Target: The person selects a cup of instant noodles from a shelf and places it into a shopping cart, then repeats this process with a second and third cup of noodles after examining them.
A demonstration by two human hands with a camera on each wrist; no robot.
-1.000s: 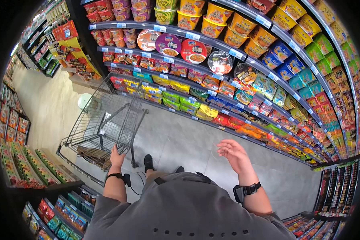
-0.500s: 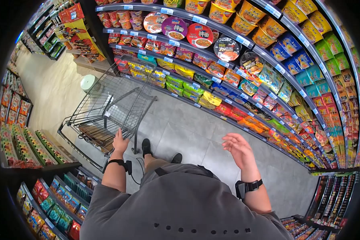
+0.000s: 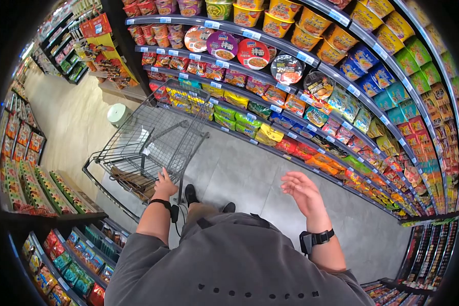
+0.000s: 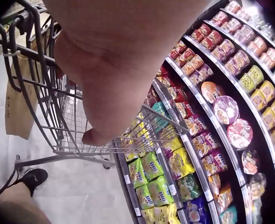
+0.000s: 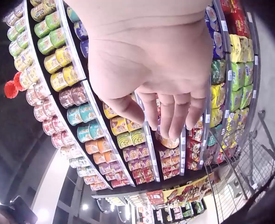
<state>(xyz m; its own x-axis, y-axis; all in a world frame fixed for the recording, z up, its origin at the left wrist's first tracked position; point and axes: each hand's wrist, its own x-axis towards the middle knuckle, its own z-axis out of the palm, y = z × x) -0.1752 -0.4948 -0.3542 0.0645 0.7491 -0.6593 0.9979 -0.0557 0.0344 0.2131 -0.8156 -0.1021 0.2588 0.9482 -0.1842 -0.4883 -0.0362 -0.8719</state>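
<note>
The cart (image 3: 163,145) lies ahead and to the left of the person, its long axis slanting, in the head view, from the dark bar at lower left up toward the shelf (image 3: 278,46). The left hand (image 3: 164,188) is by far the nearer, at the cart's near side. Whether it grips the rim, rests on it or sits just above cannot be told, since its fingers show only in part. The right hand (image 3: 301,191) is well apart from the cart, over the floor, fingers loosely bent and holding nothing.

Only the head view gives the cart's full run, with a brown sheet (image 3: 132,182) at the bar end. The left wrist view adds a digit, likely the thumb (image 4: 94,136), pointing past the wires; the right wrist view shows the bare palm.
</note>
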